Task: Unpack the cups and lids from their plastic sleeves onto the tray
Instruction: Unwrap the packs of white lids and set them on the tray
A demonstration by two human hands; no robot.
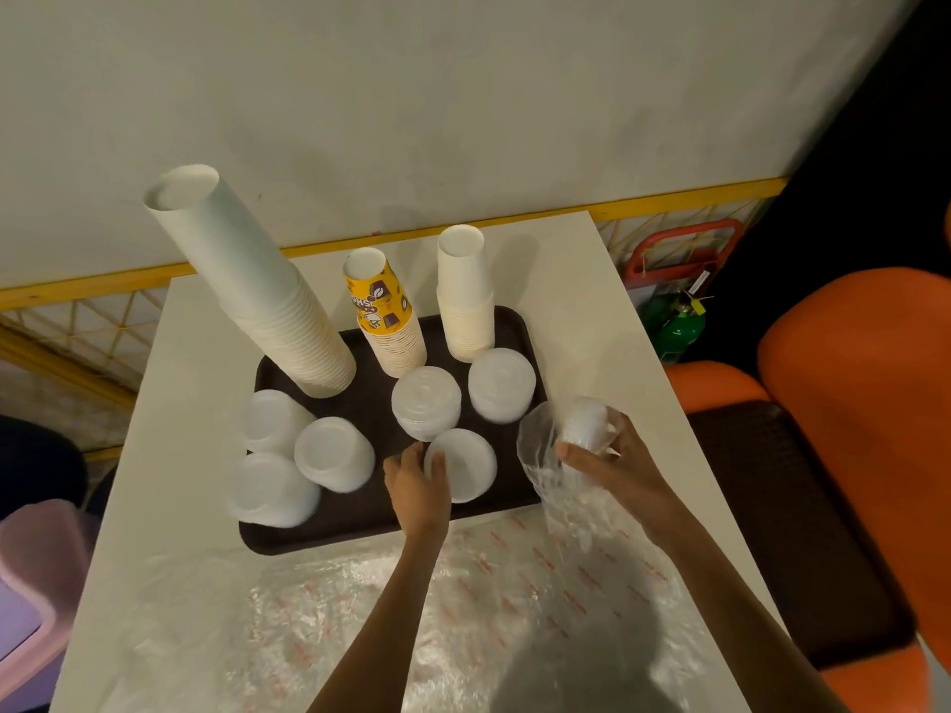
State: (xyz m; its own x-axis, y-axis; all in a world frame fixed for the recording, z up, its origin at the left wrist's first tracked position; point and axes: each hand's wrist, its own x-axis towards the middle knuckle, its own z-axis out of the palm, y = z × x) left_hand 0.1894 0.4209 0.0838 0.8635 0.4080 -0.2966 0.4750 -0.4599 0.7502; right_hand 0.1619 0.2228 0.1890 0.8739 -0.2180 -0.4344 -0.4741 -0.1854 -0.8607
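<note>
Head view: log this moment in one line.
left hand: holds front lid stack on tray | right hand: grips plastic sleeve, lids inside

Tray (334, 540) back: tall cup stack (247, 280), yellow stack (386, 316), short white stack (465, 295); narrow gaps btw them.
Tray front: lid stacks (334, 452) packed; we see thin gaps only.
Front R corner: our L hand (417, 481) grips front lid stack (465, 473); R hand (612, 455) holds sleeved lids (586, 422).
Table (180, 403) L & R: bare strips, passable.
Near edge: flat empty sleeves (360, 609).
</note>
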